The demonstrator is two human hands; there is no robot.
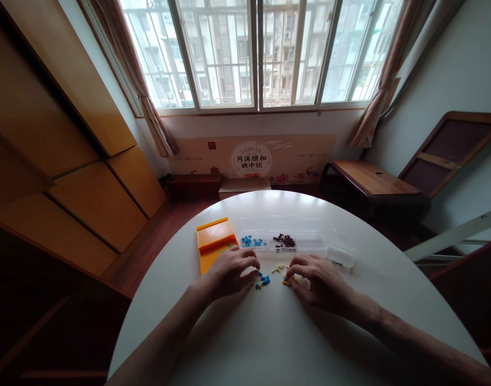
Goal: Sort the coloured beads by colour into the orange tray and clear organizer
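Note:
My left hand point(234, 269) rests over the table with its fingers curved and the thumb apart from them. Just beyond its fingertips lies a small cluster of blue toy bricks point(265, 280). My right hand point(318, 280) has its thumb and fingertips brought together at small yellow and blue toy bricks point(285, 281), partly hidden by the fingers. Pale yellow bricks point(277, 268) lie loose between the hands. A small whitish translucent piece point(305, 283) shows under the right hand.
An orange tray point(207, 260) with a few green pieces stands beside my left hand. Behind the hands, a clear compartment box point(312, 244) holds blue bricks point(251, 241) and dark brown bricks point(284, 240). A white translucent container point(340, 256) sits on the round white table point(269, 343).

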